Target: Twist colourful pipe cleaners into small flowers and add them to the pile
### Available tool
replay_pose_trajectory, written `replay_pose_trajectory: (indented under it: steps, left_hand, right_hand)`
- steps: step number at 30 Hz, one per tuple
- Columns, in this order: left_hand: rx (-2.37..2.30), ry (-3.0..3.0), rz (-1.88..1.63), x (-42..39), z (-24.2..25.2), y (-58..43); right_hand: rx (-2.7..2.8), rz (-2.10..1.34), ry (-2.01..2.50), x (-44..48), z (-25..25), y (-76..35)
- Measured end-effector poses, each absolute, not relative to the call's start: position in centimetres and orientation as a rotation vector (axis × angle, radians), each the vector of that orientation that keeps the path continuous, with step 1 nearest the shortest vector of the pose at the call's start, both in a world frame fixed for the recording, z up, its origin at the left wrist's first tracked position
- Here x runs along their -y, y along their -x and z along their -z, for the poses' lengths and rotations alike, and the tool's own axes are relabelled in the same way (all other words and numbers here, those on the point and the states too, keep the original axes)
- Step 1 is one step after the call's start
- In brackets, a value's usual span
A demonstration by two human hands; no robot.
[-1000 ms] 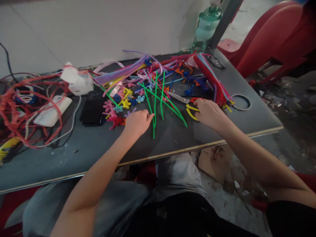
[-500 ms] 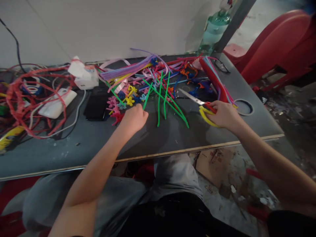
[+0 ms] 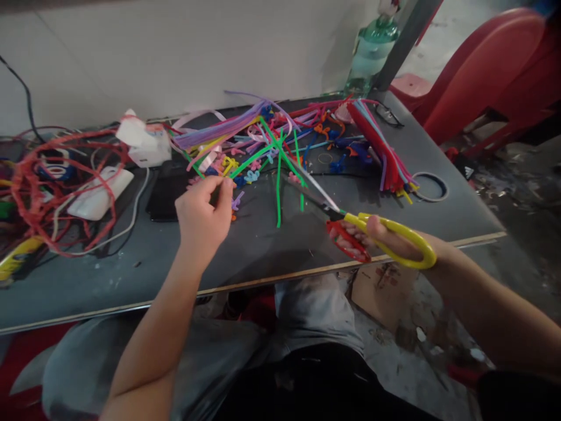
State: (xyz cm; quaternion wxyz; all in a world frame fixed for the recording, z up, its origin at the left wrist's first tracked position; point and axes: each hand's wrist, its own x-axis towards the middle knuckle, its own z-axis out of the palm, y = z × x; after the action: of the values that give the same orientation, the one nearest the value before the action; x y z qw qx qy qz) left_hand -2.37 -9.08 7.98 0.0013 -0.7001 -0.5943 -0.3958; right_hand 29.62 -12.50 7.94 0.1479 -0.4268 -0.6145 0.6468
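My left hand is closed in a pinch on the end of a green pipe cleaner, which stretches up and right to the other green stems. In my right hand are scissors with yellow and red handles. Their blades are parted and point up and left across the green stems, near where these cross; I cannot tell whether they touch. Several more green pipe cleaners lie crossed on the table. Behind my left hand are small flower shapes of bent pipe cleaner in yellow, blue and pink.
Bundles of purple stems and red stems lie at the back of the grey table. A tape roll is at the right, a green bottle behind. Left are a black phone, red-wrapped cord and a white power bank.
My left hand has moved left, drawing the green pipe cleaner with it. My right hand has brought the scissors left and nearer to me, with blades now spread over the green stems.
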Motion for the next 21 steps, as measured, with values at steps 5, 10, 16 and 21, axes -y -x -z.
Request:
replay_pose_trajectory:
  steps: [5, 10, 16, 21]
  left_hand:
    - [1.762, 2.354, 1.109, 9.3, -7.7, 0.6]
    - [1.651, 2.429, 0.995, 9.6, -7.0, -0.1]
    - [1.725, 2.531, 1.116, 9.6, -7.5, 2.0]
    - [1.38, 3.065, 1.309, 7.0, -7.3, 5.8]
  right_hand:
    - [2.069, -1.613, 1.134, 11.4, -8.3, -26.2]
    - [2.091, -1.591, 1.218, 10.1, -7.9, -24.7]
    - [1.917, -1.818, 1.18, 9.7, -6.9, -24.9]
    - [1.964, -1.776, 1.077, 9.5, -7.4, -25.8]
